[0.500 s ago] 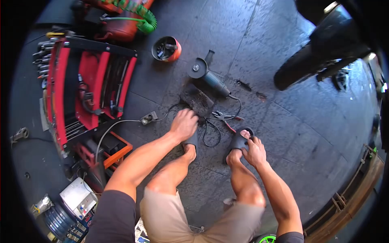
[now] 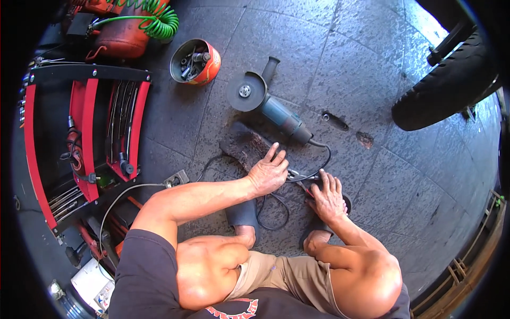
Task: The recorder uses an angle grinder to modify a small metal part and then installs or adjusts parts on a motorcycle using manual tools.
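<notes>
My left hand (image 2: 268,171) hovers with fingers apart beside a dark, grimy block (image 2: 239,144) on the floor, over a tangled black cable (image 2: 273,218). My right hand (image 2: 326,198) is open, fingers spread, by red-handled pliers (image 2: 297,175) and my right sandal; whether it touches either I cannot tell. An angle grinder (image 2: 281,117) lies just beyond my hands, disc up, its side handle pointing away, its cord running back toward me.
A tin of metal parts (image 2: 206,64), a red compressor tank (image 2: 119,37) with green coiled hose (image 2: 159,24), a red-and-black tool rack (image 2: 31,143) and a power socket (image 2: 175,179) are leftward. A tyre (image 2: 425,101) stands at right. A wooden frame (image 2: 478,250) lies lower right.
I have squatted lower. My left hand has moved rightward and forward, its fingers now stretched out. My right hand has spread its fingers beside the pliers.
</notes>
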The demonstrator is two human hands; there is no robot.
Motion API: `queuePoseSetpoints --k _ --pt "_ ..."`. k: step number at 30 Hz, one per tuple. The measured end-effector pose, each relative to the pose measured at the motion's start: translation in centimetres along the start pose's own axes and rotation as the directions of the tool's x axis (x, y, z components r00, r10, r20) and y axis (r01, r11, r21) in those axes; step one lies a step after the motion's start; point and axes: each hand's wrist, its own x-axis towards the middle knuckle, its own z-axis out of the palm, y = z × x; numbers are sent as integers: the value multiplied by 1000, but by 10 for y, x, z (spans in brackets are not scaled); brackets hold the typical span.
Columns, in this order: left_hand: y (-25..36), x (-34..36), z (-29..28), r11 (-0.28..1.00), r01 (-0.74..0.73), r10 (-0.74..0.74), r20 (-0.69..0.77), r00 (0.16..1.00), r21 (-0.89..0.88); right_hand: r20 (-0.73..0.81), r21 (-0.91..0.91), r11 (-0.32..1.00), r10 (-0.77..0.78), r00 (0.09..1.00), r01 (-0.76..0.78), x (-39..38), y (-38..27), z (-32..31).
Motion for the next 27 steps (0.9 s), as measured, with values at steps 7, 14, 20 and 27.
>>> queuePoseSetpoints --k 7,14,20,27 --pt "7 3 4 995 91 -91 -9 996 30 5 -20 996 -82 997 82 8 -6 -21" --pt "0 -4 -23 986 107 -128 -170 977 -128 80 44 999 1 997 -5 -1 3 -39" --pt "4 18 -15 993 90 -101 -160 982 -75 37 74 997 -8 999 5 -7 10 -38" --pt "3 42 -7 995 -7 2 -50 999 -99 146 27 997 65 987 -69 -23 17 -55"
